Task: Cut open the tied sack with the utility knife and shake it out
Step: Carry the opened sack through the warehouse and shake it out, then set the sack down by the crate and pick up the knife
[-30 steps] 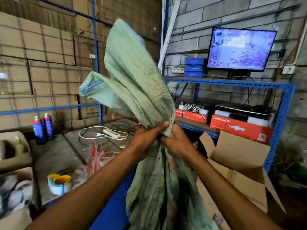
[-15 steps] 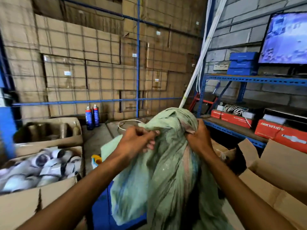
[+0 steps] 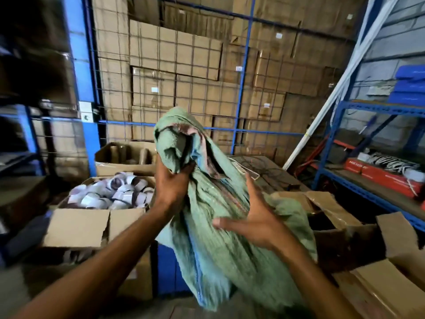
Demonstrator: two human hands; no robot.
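While the left hand grips the bunched sack, the right hand presses it, fingers spread wide — open cartons crowd both sides.

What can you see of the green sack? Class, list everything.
The green sack looks like woven plastic fabric, faded, with reddish stains near its top. It is limp, crumpled and bunched, hanging in front of the person. The left hand grips its bunched upper part; the right hand lies spread against its side.

Left hand raised and clenched, right hand spread open
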